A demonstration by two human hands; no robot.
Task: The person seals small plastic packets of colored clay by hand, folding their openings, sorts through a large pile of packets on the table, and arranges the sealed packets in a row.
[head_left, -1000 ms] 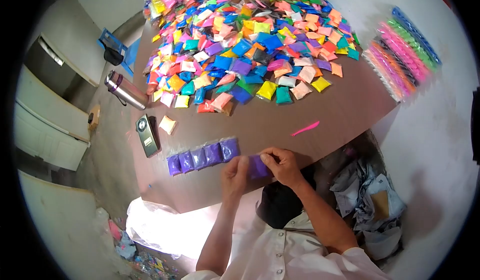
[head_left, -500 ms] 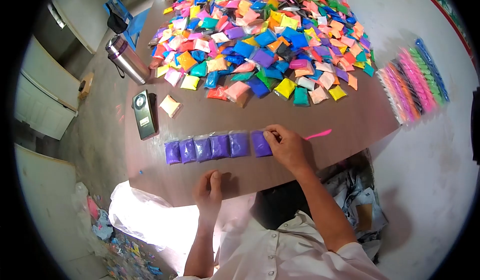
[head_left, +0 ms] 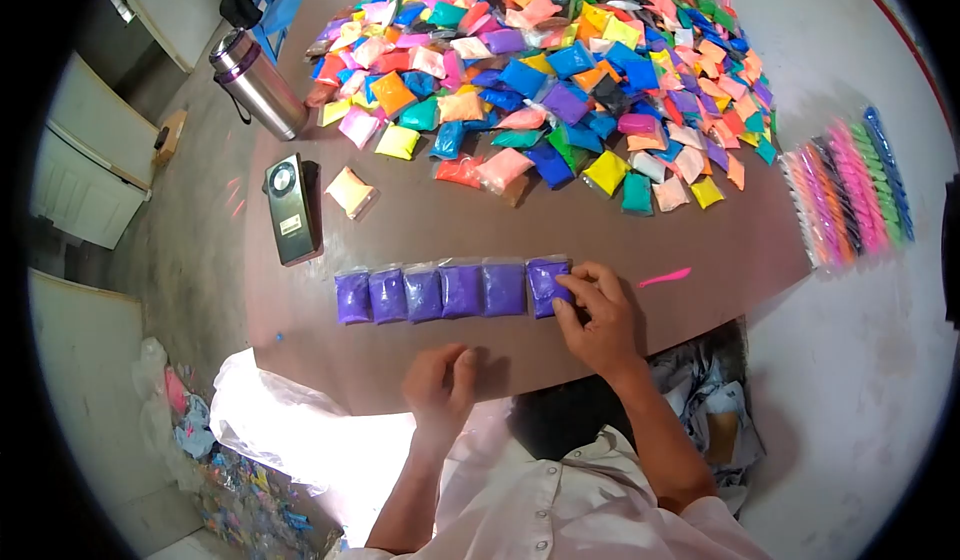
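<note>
Several purple packets [head_left: 461,290] lie side by side in a row on the brown table [head_left: 420,230]. At the right end of that row is one more purple packet [head_left: 546,286], flat on the table. My right hand [head_left: 598,320] touches its right edge, thumb and fingers apart. Near the table's front edge, below the row, my left hand [head_left: 440,385] is loosely curled and touches no packet; whether anything is inside it cannot be seen. A pink plastic tool [head_left: 665,278] lies to the right of my right hand.
A large heap of coloured packets [head_left: 560,70] covers the back of the table. On the left stand a steel flask [head_left: 262,88] and a dark device [head_left: 289,212], with a pale packet [head_left: 351,192] beside it. Bundled coloured strips [head_left: 850,195] lie at the right edge.
The purple packet between both hands has gone down onto the table at the row's right end. My left hand has drawn back from it, and my right fingers have spread.
</note>
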